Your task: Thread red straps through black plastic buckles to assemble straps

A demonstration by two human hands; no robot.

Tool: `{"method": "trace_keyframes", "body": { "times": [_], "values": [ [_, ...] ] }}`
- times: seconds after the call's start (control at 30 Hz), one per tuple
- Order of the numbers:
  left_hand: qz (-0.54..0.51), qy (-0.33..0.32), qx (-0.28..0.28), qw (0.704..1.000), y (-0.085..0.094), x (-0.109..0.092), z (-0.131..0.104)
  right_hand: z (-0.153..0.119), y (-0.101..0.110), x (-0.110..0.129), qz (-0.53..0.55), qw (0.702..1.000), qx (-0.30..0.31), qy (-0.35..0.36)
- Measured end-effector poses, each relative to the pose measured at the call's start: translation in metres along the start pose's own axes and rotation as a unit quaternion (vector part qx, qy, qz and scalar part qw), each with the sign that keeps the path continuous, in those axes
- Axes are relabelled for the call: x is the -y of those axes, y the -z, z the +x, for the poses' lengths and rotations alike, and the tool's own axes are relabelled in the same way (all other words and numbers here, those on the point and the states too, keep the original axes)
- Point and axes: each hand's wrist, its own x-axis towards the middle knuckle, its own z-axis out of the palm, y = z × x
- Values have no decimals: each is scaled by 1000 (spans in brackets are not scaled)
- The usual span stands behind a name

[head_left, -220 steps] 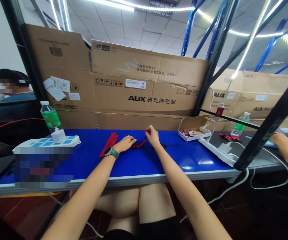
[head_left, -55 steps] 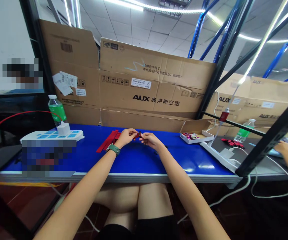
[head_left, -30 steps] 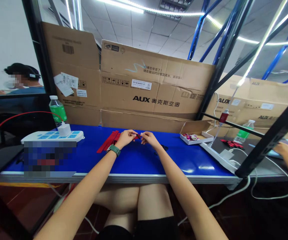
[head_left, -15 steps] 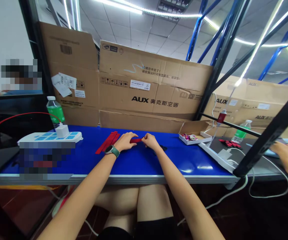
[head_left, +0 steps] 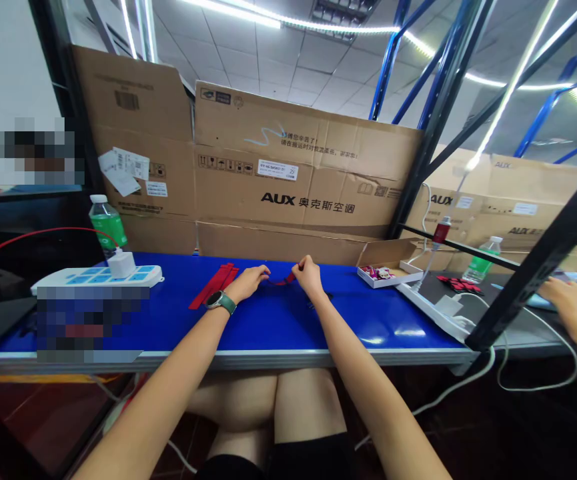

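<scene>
A short red ribbon strip (head_left: 283, 283) sags a little between my two hands, above the blue tabletop. Its right end goes into my right hand (head_left: 310, 277), whose fingers are closed in a pinch with the knuckles raised. My left hand (head_left: 249, 284), with a watch on its wrist, pinches near the strip's left end; the exact contact at the fingertips is too small to make out. Beside my left hand several flat red strips (head_left: 213, 287) lie in a slanted bundle. Small black items (head_left: 327, 297) are partly hidden behind my right wrist.
On the left are a white power strip (head_left: 143, 279) with a plugged charger and a green-labelled bottle (head_left: 105, 223). A small open box (head_left: 391, 275) stands back right, near another power strip (head_left: 438, 312) and a dark metal post (head_left: 533, 273). Another person's hands (head_left: 563, 297) are far right.
My right hand has risen slightly and turned, its knuckles now higher. My left fingers have drawn together, and the strip, straight before, now curves down between the hands.
</scene>
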Motion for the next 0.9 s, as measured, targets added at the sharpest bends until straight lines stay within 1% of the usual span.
{"method": "trace_keyframes", "body": {
  "times": [0.03,0.1,0.13,0.2,0.27,0.33,0.47,0.53,0.63,0.73,0.9],
  "values": [
    [-22,-4,-13,1000,-1,-3,1,-1,-3,2,62,998,5,23],
    [-51,-11,-40,998,-4,-8,3,-3,-9,6,179,981,37,62],
    [-57,-17,-54,997,-6,-9,4,-4,-12,8,222,971,53,77],
    [-60,-23,-80,995,-10,-10,6,-6,-16,11,264,957,66,103],
    [-68,-14,-102,992,-12,-9,8,-8,-18,13,268,955,56,115],
    [-82,7,-117,990,-11,-7,9,-7,-19,13,264,956,53,113],
    [-91,18,-150,984,-8,-8,8,-6,-17,13,280,950,87,110],
    [-121,26,-161,979,-6,-11,8,-6,-15,14,285,948,98,107],
    [-149,44,-200,967,-5,-15,7,-10,-9,18,252,957,104,99],
    [-109,51,-242,963,-2,-17,7,-14,-5,25,214,966,102,103],
    [-60,62,-228,970,1,-20,3,-20,-5,33,126,981,59,133]
  ]
}}
